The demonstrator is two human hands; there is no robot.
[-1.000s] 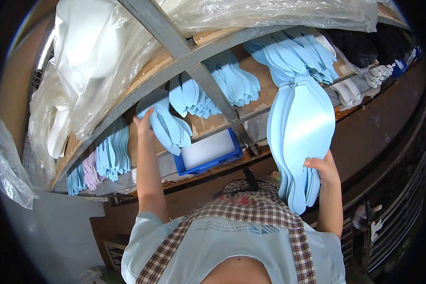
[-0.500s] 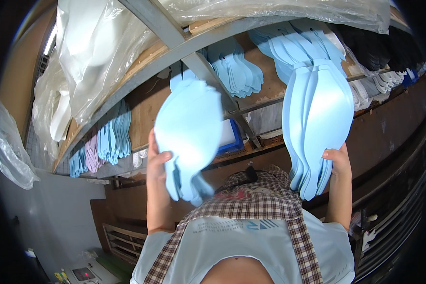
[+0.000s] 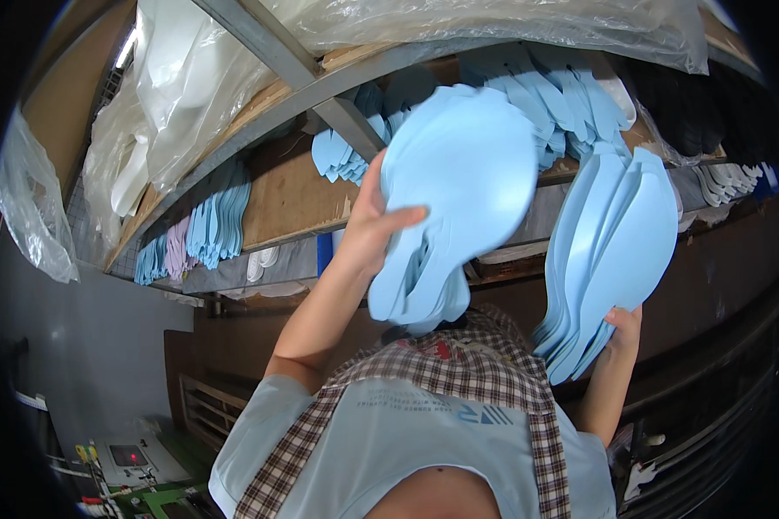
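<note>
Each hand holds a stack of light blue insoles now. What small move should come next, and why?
Probably bring the left stack across to the right stack and join them. The left hand grips its stack by the narrow end, the right hand supports the other from below, and both hang apart before the shelf.

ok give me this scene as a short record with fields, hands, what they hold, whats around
left hand: grips a stack of light blue insoles, thumb across its front
right hand: holds a second stack of light blue insoles from below
stacks: apart, both raised in front of the shelf
shelf: wooden, more blue insoles standing in bundles
above: clear plastic bags of white pieces
clothing: light blue shirt, checked apron
</note>
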